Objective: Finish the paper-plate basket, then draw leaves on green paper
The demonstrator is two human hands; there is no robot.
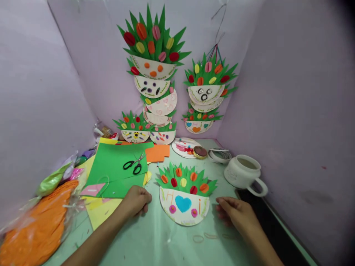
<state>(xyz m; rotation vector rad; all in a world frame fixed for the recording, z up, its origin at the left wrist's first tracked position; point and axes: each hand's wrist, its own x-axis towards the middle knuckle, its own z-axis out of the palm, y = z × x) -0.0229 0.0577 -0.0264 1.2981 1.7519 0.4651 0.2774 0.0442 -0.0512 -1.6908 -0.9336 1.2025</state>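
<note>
Between my two hands, near the middle of the bench (166, 245), lies one paper flower basket (184, 218), face up. Its white half-disc carries a blue heart, two pink flowers and orange lettering; green leaves fan toward the far side. My left hand (136, 201) rests left of it, fingers curled closed; I cannot tell whether anything is inside. My right hand (231, 212) is just beside the right edge, partly open, fingers bent, no grip visible. Neither hand touches the basket.

Current state, as I judge it: the piece is positioned but not grasped. Any lift calls for a light pinch at the white rim, clear of the raised flowers.

To the left, scissors (138, 161) lie on green paper (111, 159). To the right stands a white mug (235, 176). Thin loops (210, 235) lie at the near side.
</note>
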